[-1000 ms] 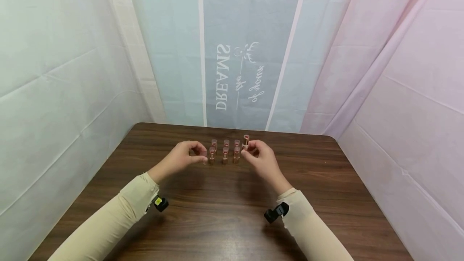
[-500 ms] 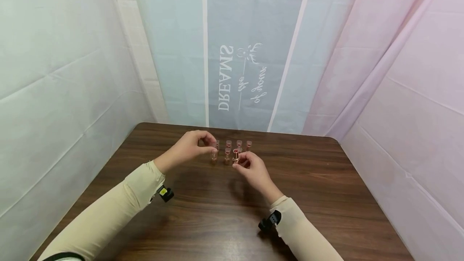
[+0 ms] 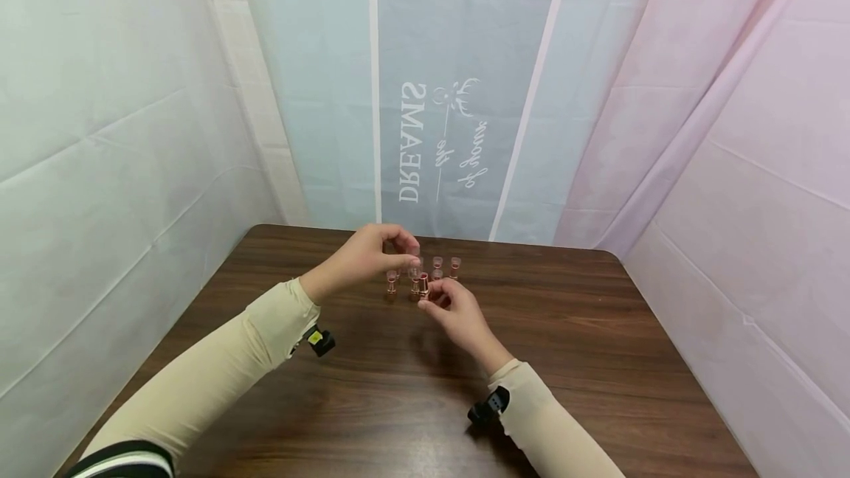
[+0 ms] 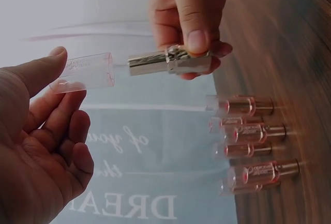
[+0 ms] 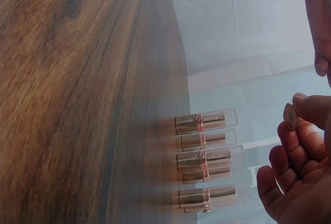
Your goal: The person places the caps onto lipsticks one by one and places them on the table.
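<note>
In the head view my left hand (image 3: 361, 260) is raised over the left part of a group of lipsticks. Its thumb and fingers pinch a clear cap (image 4: 90, 73), seen best in the left wrist view. My right hand (image 3: 461, 316) grips the base of an uncapped gold lipstick tube (image 4: 150, 62), held up off the table in front of the group. The cap's open end faces the tube's tip, with a small gap between them. In the right wrist view only the tube's end (image 5: 290, 117) shows between thumb and finger.
Several capped lipsticks (image 5: 207, 160) with gold bases and clear caps stand upright close together on the brown wooden table (image 3: 385, 389), right beside both hands. A printed cloth backdrop (image 3: 451, 35) hangs behind the table's far edge, with pale cloth walls at both sides.
My left hand has moved right and a little upward. The right hand, still gripping the tube, has come left and downward, from the group's right side to its front; the hands are closer together.
</note>
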A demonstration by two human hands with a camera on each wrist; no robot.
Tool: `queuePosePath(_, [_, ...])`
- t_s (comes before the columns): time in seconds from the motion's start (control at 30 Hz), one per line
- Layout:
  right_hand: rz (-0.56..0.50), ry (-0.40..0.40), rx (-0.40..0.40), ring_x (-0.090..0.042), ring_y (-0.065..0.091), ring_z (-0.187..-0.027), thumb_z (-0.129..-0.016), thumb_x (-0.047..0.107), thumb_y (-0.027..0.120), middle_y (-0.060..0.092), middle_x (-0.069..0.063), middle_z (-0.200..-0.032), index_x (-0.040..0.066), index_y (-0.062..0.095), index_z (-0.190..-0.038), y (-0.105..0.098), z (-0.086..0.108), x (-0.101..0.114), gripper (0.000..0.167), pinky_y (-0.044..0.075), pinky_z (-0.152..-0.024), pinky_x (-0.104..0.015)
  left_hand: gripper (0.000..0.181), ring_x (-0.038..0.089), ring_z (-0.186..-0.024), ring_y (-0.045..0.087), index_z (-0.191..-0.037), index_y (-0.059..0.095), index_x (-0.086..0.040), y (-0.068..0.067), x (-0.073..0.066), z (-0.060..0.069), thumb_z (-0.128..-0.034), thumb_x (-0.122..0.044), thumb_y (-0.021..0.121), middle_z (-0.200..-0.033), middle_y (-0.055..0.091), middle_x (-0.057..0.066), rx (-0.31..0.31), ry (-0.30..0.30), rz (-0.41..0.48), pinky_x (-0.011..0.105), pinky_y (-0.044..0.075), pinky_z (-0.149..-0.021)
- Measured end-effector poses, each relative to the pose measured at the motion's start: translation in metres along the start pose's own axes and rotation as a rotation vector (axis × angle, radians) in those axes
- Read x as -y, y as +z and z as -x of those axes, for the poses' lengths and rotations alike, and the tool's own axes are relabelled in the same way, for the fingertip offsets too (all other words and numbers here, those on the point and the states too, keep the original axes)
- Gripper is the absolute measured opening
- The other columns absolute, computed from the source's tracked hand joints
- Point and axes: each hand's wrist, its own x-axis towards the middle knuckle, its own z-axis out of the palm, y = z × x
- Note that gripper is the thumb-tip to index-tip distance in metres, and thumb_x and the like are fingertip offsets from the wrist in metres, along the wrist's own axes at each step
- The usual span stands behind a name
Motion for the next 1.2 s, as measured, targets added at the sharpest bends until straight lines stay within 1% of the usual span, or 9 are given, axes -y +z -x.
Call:
queuePosePath(0.13, [-0.003,0.003,0.006,-0.014,0.06,-0.086,-0.091,0.017,0.08,0.065,0.0,-0.098,0.014,0.071,-0.105,-0.002,0.0,0.002,0.017,0.053,-0.077,-0.029,0.018,0.015,-0.085,0.066,-0.101,0.074,-0.017,0.006,0.001,-0.003,-0.0892,-0.027,0.082,-0.093,0.073,-0.005,-0.003,0.018,-0.009,0.036,0.055,-0.077])
queuePosePath(0.23, [-0.006,0.008,0.007,-0.014,0.06,-0.086,-0.09,0.017,0.08,0.065,-0.002,-0.098,0.015,0.071,-0.105,-0.002,0.0,0.004,0.017,0.053,-0.077,-0.029,0.017,0.015,-0.086,0.066,-0.1,0.074,-0.016,0.01,0.001,-0.004,-0.0896,-0.027,0.082,-0.091,0.072,-0.005,-0.009,0.016,-0.013,0.039,0.055,-0.079])
queuePosePath(0.47, [-0.007,0.013,0.007,-0.014,0.059,-0.085,-0.09,0.016,0.08,0.066,-0.006,-0.099,0.014,0.072,-0.106,-0.002,-0.001,0.006,0.018,0.053,-0.078,-0.029,0.015,0.015,-0.086,0.066,-0.098,0.073,-0.019,0.014,0.002,-0.006,-0.0897,-0.028,0.082,-0.091,0.071,-0.005,-0.015,-0.001,-0.032,0.034,0.055,-0.079])
queuePosePath(0.67, [-0.007,-0.005,0.008,-0.015,0.059,-0.087,-0.091,0.015,0.079,0.067,-0.013,-0.101,0.013,0.071,-0.109,-0.002,-0.002,0.008,0.02,0.053,-0.078,-0.029,0.015,0.012,-0.084,0.066,-0.097,0.073,-0.017,0.018,0.005,-0.005,-0.0891,-0.026,0.082,-0.089,0.071,-0.005,-0.006,-0.003,-0.055,0.031,0.055,-0.077])
queuePosePath(0.77, [-0.012,-0.015,-0.002,-0.015,0.06,-0.087,-0.091,0.015,0.079,0.066,-0.011,-0.1,0.012,0.071,-0.108,-0.003,-0.002,0.01,0.019,0.054,-0.078,-0.029,0.015,0.011,-0.084,0.066,-0.097,0.074,-0.017,0.02,0.008,-0.005,-0.0893,-0.026,0.082,-0.089,0.071,-0.006,0.0,-0.009,-0.066,0.029,0.054,-0.076])
queuePosePath(0.93, [-0.024,-0.03,-0.02,-0.014,0.06,-0.086,-0.09,0.012,0.08,0.065,-0.004,-0.097,0.011,0.072,-0.107,-0.003,-0.003,0.013,0.019,0.054,-0.078,-0.028,0.014,0.01,-0.084,0.066,-0.098,0.073,-0.019,0.023,0.011,-0.004,-0.0897,-0.027,0.082,-0.088,0.072,-0.009,0.008,-0.01,-0.077,0.029,0.054,-0.076])
queuePosePath(1.2, [-0.033,-0.029,-0.02,-0.015,0.06,-0.087,-0.089,0.01,0.08,0.065,-0.004,-0.097,0.011,0.072,-0.106,-0.003,-0.003,0.015,0.018,0.054,-0.078,-0.028,0.012,0.011,-0.082,0.065,-0.096,0.073,-0.02,0.026,0.011,-0.004,-0.0896,-0.024,0.082,-0.088,0.071,-0.008,0.003,-0.01,-0.066,0.029,0.054,-0.073])
